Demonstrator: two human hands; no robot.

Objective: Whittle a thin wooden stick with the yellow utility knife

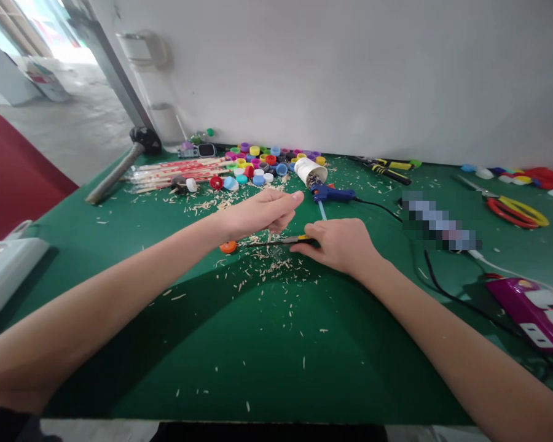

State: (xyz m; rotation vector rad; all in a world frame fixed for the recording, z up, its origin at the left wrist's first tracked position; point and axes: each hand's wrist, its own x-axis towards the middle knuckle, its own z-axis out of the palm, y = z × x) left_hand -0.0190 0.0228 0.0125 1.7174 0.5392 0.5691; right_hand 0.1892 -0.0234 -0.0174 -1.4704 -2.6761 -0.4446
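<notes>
- Green tabletop (286, 368), littered with pale wood shavings (276, 265), stretches before a person working bare-handed.
- The right hand (338, 245) grips a yellow-handled utility knife (299, 239), which points leftward, low over the shavings in the middle of the table.
- The left hand (267, 212), fingers curled and thumb extended, hangs just above the knife; from where I stand, I cannot tell what it holds.
- An orange bottle cap (228, 247) sits below the left wrist.
- Beyond the hands, a blue glue gun (335, 194) rests just beside a white cup (306, 169) tipped on its side.
- Multicoloured bottle caps (271, 161) cluster near the wall, beside red-and-white packets of sticks (184, 173).
- At right lie red-and-yellow-handled scissors (518, 210).
</notes>
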